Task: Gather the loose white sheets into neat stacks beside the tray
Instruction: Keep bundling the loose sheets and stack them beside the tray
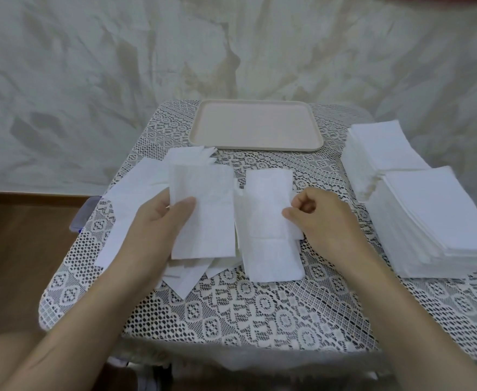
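Standing on the worktop's [259, 320] right side, beside the tray [195, 131], two stacks [435, 215] lie nearest the right grip [322, 218]. The loose pile [135, 187] lies left, under the left grip [161, 221], which clasps a top sheet [206, 215]. The right grip pinches the edge of a middle sheet [265, 221], its long axis pointing away.

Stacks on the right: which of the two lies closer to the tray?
The far stack, beside the tray; the near stack sits well in front of it.
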Demonstrator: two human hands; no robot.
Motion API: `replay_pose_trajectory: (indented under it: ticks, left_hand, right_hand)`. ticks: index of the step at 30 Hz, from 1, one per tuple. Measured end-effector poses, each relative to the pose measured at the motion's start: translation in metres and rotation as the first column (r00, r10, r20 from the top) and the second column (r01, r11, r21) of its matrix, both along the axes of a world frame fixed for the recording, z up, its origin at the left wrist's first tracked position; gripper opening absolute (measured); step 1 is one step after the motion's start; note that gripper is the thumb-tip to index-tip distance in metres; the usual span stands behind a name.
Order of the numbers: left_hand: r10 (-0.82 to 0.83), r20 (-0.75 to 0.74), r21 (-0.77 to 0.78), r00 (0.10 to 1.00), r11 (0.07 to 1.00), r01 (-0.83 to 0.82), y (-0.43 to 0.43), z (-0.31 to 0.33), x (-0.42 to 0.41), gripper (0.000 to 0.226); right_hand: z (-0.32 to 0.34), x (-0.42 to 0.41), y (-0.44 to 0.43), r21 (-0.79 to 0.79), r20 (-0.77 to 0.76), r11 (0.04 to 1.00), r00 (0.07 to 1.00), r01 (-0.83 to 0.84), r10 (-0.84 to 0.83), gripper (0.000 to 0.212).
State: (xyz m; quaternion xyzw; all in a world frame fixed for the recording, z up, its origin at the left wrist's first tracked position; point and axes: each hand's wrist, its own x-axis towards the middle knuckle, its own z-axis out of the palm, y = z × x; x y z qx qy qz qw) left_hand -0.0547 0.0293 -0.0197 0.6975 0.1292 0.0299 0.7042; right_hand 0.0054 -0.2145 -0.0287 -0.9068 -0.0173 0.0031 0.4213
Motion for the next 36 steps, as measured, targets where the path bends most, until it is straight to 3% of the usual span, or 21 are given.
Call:
replay_pose_trajectory:
  ticks: [5,6,10,15,26,31,36]
  left_hand:
    - [0.024,0.002,-0.012,1.0,1.0,-0.024,0.001,0.002,-0.002,0.034]
    - [0.029,-0.001,-0.019,1.0,0.999,-0.029,0.002,0.003,-0.002,0.034]
    - [0.049,-0.009,-0.043,0.999,0.998,-0.049,0.003,0.003,-0.005,0.03]
    - [0.05,-0.005,-0.039,0.999,0.998,-0.05,0.004,0.001,-0.004,0.024]
    - [0.037,0.007,-0.028,0.999,0.999,-0.037,0.007,-0.001,0.0,0.031]
    - [0.034,-0.002,-0.026,0.999,0.999,-0.034,0.007,-0.003,0.0,0.029]
    - [0.009,0.012,-0.022,1.0,1.0,-0.009,0.006,-0.003,-0.002,0.031]
  right_hand:
    - [0.011,0.0,-0.014,0.418,-0.157,0.908,0.982,-0.031,0.106,0.016]
    - [0.012,-0.002,-0.017,0.441,-0.196,0.896,0.97,-0.045,0.145,0.016]
    - [0.006,-0.014,-0.019,0.138,-0.266,0.982,0.95,-0.131,0.164,0.019]
    - [0.002,-0.022,-0.004,-0.078,-0.154,0.99,0.983,-0.116,0.103,0.037]
    - [0.001,-0.016,-0.004,-0.005,-0.175,0.995,0.98,-0.098,0.095,0.021]
    - [0.007,-0.019,0.002,-0.165,-0.127,0.982,0.99,-0.088,0.068,0.037]
    - [0.009,-0.022,0.001,-0.25,-0.107,0.962,0.991,-0.11,0.086,0.027]
